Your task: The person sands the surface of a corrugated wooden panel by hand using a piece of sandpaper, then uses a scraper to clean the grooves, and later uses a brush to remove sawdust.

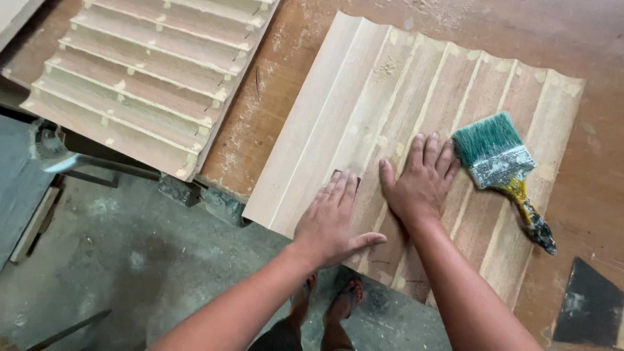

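workbench [585, 195]: brown wooden top, dusty with sawdust; carries everything below.
fluted wood panel [364, 110]: pale, long ridges and grooves with filler patches; lies flat on the workbench, near edge overhanging toward the floor. Looks stiff and fairly light, thin at the edges, so likely best lifted by both long sides rather than one corner; surface dusty, may slide.
second fluted panel [149, 65]: same kind, upper left, apart from the first.
right hand [419, 185]: flat, fingers spread, palm pressing the panel down; grips nothing.
left hand [328, 224]: flat, fingers together, pressing a small dark sandpaper piece [336, 174] onto a groove; only its tip shows past the fingertips. Thin, limp, held by pressure alone.
paintbrush [500, 162]: green bristles, metal ferrule, stained yellow handle; rests on the panel just beside the right hand, untouched.
dark abrasive sheet [588, 305]: lower right on the bench.
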